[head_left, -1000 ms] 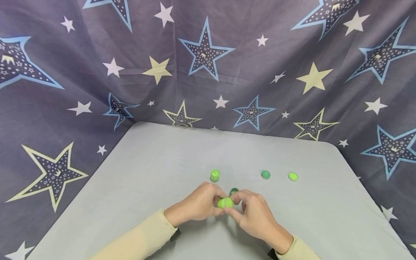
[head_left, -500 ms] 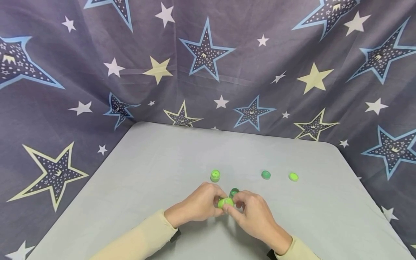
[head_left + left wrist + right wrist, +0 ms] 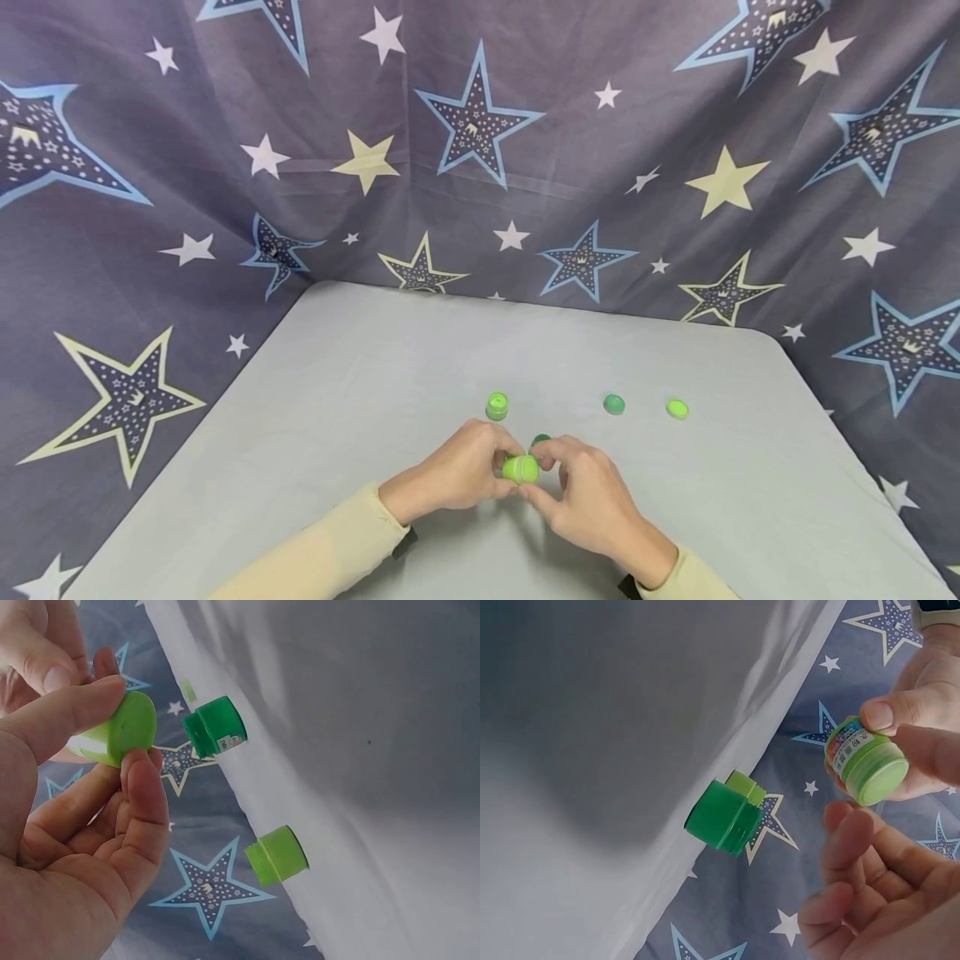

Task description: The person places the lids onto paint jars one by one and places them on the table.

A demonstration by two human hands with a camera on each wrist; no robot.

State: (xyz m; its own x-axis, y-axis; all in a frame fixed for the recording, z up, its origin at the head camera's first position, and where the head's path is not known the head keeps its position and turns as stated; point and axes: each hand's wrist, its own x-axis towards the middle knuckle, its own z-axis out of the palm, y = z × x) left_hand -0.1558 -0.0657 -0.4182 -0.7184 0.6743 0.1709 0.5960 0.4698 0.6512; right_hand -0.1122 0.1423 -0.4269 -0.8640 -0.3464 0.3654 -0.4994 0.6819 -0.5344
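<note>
In the head view, both hands meet over the near middle of the table around a small light-green paint jar [image 3: 520, 469], tilted on its side. My left hand [image 3: 467, 467] grips the jar's body between thumb and fingers; the left wrist view shows its light-green base [image 3: 133, 729]. At the lid end, my right hand [image 3: 588, 492] has thumb and forefinger on opposite edges of the lid [image 3: 880, 778]. A printed label [image 3: 850, 748] shows on the jar. Just beyond the hands, a dark-green jar [image 3: 721, 817] stands uncapped on the table, partly hidden in the head view.
Farther back stands an uncapped light-green jar [image 3: 497, 406]. To the right lie a dark-green lid [image 3: 614, 404] and a light-green lid [image 3: 677, 409]. The pale table [image 3: 360, 367] reaches to a dark star-patterned cloth [image 3: 450, 208] behind.
My right thumb and fingers have shifted and spread around the lid, uncovering more of it than half a second ago. My left hand keeps the jar in place.
</note>
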